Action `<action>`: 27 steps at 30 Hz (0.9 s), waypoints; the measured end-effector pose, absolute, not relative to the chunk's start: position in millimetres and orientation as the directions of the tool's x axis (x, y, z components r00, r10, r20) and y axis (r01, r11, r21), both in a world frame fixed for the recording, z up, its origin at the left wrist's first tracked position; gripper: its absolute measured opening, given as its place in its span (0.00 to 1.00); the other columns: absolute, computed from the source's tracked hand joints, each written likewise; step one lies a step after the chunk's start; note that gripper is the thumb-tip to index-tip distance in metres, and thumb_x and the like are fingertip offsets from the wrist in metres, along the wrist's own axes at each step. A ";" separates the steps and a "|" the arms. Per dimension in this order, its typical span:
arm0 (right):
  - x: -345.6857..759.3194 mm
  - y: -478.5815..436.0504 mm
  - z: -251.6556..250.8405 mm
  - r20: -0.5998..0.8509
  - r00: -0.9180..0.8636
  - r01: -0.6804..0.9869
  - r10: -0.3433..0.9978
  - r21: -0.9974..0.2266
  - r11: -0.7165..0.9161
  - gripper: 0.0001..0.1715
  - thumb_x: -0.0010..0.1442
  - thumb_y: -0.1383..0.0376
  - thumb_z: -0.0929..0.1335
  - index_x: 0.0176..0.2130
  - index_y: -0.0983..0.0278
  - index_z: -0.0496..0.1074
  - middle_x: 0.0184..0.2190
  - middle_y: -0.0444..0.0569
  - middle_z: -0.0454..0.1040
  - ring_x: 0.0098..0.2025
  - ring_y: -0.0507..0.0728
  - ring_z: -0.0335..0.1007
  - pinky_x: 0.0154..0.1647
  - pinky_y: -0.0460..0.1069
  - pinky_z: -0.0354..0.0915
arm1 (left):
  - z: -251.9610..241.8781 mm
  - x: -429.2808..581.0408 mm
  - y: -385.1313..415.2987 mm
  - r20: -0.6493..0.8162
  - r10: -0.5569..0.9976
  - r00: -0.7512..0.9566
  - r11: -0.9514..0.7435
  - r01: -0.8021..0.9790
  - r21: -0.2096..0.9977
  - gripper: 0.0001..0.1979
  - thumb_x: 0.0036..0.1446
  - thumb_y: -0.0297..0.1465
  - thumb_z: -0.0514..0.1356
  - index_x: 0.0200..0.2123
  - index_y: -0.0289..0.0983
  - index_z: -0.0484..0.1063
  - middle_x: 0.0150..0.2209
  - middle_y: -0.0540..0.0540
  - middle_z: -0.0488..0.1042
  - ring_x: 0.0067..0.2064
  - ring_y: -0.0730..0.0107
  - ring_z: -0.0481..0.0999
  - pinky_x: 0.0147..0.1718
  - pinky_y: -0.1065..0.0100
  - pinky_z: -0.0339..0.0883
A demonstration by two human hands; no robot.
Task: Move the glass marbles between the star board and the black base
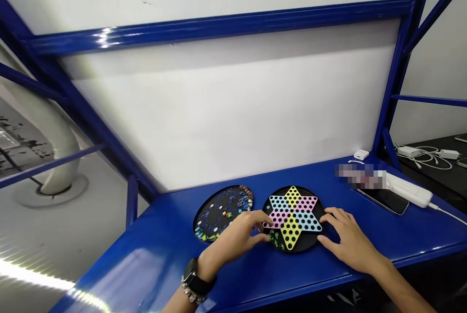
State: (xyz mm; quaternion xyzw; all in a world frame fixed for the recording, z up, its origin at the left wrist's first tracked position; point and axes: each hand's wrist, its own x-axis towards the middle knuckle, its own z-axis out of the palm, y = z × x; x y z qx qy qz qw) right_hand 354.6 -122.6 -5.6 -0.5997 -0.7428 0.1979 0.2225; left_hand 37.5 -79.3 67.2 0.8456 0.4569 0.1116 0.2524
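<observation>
A round black Chinese checkers board (295,216) with a star of yellow, pink and blue holes lies on the blue table (153,249). My left hand (239,235) rests at the board's left edge, fingers curled near a cluster of dark green marbles (274,238). Whether it pinches one is unclear. My right hand (346,237) lies on the board's right rim with its fingers spread. To the left a round black tray (223,212) holds several coloured marbles.
A phone (387,199), a white power strip (408,191) with cable and a small white charger (361,154) lie at the table's right. Blue frame bars run along the white wall. More chargers and cables sit on a dark surface at far right.
</observation>
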 end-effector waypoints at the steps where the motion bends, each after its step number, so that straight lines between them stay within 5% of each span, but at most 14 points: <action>1: 354.8 -122.5 -6.2 0.094 -0.180 0.805 0.979 -0.559 0.201 0.22 0.62 0.45 0.64 0.49 0.52 0.72 0.60 0.48 0.66 0.62 0.67 0.60 0.59 0.63 0.65 | 67.1 34.3 -80.6 -0.036 0.832 0.553 -0.460 0.726 0.512 0.13 0.58 0.35 0.63 0.46 0.45 0.76 0.45 0.50 0.79 0.43 0.66 0.78 0.45 0.68 0.69; 9: 353.6 -122.2 -5.2 0.090 -0.187 0.792 0.978 -0.575 0.204 0.22 0.62 0.45 0.64 0.49 0.53 0.72 0.60 0.48 0.66 0.62 0.68 0.60 0.59 0.64 0.64 | 42.0 45.9 -95.6 0.075 0.811 0.580 -0.544 0.701 0.461 0.11 0.65 0.33 0.55 0.44 0.45 0.78 0.45 0.48 0.79 0.47 0.64 0.76 0.49 0.65 0.68; 18: 353.9 -122.4 -4.6 0.079 -0.191 0.789 0.978 -0.580 0.201 0.22 0.62 0.45 0.64 0.49 0.53 0.72 0.60 0.49 0.65 0.62 0.68 0.60 0.58 0.64 0.65 | 43.0 32.2 -94.7 0.137 0.882 0.450 -0.445 0.704 0.554 0.12 0.64 0.36 0.55 0.45 0.44 0.77 0.47 0.47 0.79 0.49 0.63 0.77 0.53 0.63 0.69; 27: 355.7 -120.8 -12.8 0.087 -0.184 0.791 0.979 -0.578 0.200 0.22 0.61 0.44 0.64 0.49 0.51 0.72 0.61 0.47 0.65 0.62 0.68 0.59 0.59 0.64 0.64 | 46.9 -64.8 -55.6 0.039 0.999 0.006 -0.015 0.972 0.234 0.21 0.62 0.37 0.49 0.55 0.42 0.70 0.53 0.45 0.76 0.46 0.60 0.78 0.43 0.63 0.70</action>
